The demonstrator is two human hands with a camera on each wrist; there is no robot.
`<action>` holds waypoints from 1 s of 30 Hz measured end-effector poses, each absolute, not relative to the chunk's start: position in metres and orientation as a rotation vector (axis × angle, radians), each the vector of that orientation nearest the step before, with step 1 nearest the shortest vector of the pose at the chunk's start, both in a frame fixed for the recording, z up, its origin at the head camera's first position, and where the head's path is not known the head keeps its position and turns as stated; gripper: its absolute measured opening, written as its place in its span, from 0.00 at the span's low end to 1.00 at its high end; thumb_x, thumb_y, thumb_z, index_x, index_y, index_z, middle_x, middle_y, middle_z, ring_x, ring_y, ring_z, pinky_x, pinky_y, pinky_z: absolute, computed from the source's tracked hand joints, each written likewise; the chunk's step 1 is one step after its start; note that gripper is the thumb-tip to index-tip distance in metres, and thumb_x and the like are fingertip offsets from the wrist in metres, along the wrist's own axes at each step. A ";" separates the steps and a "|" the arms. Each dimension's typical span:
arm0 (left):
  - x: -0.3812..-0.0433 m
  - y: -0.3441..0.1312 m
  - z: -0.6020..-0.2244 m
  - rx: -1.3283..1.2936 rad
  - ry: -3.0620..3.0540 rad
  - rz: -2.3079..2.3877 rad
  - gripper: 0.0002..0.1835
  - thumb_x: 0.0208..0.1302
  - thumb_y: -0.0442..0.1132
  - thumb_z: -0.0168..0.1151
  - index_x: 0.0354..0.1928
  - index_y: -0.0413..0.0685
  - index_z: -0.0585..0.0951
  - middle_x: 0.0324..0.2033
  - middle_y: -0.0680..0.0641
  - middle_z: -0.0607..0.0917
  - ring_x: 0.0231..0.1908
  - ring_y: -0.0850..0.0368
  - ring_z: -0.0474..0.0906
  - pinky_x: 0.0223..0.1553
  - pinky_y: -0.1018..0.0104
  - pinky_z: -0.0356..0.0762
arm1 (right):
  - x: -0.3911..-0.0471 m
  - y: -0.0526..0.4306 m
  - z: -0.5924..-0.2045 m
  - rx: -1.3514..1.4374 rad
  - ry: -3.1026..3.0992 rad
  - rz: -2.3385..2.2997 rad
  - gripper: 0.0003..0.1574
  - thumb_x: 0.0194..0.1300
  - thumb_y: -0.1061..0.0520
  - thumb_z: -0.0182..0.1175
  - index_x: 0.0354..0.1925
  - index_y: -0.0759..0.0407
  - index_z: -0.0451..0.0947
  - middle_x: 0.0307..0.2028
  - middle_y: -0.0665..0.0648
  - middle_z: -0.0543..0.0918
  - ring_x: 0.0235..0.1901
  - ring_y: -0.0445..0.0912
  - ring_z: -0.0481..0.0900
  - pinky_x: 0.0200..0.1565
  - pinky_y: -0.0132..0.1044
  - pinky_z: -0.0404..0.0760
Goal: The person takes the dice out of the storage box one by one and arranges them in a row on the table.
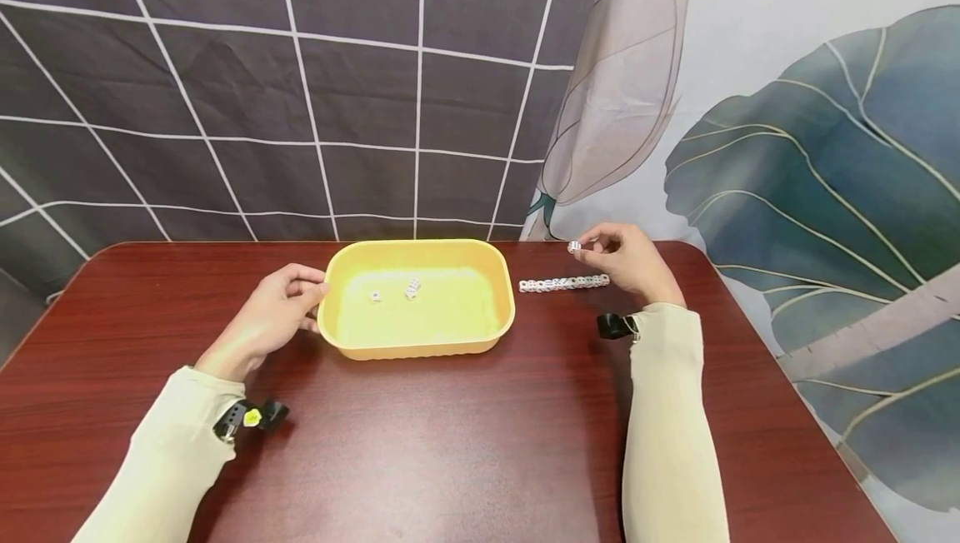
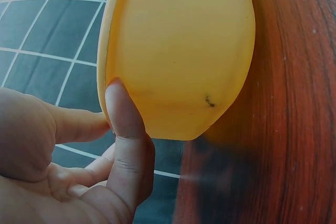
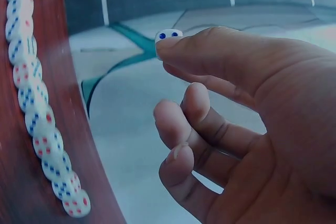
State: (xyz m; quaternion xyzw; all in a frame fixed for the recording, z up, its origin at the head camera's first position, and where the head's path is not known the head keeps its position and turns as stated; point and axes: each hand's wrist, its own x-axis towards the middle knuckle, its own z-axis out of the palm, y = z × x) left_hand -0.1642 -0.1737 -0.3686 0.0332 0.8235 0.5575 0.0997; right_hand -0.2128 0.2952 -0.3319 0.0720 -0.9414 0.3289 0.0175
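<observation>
A yellow plastic tub stands on the table with a few white dice on its floor. At its left end my left hand pinches the rim; the left wrist view shows the thumb and a finger on either side of the tub wall. Between thumb and index finger my right hand holds one white die, raised above the table's far side. Its blue pips show in the right wrist view. Just below that hand lies a straight row of dice, each touching its neighbour.
The dark red wooden table ends close behind the tub and the row. Beyond its far edge hang a dark grid-patterned cloth and a leaf-printed cloth. Black straps with cameras sit at both wrists.
</observation>
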 end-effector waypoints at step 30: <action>-0.166 -0.174 -0.370 0.083 2.444 1.636 0.21 0.79 0.37 0.51 0.64 0.27 0.66 0.46 0.35 0.81 0.29 0.63 0.80 0.33 0.69 0.86 | -0.213 0.352 -0.351 0.021 -3.053 0.854 0.16 0.69 0.50 0.66 0.49 0.57 0.85 0.29 0.54 0.78 0.34 0.48 0.73 0.39 0.39 0.73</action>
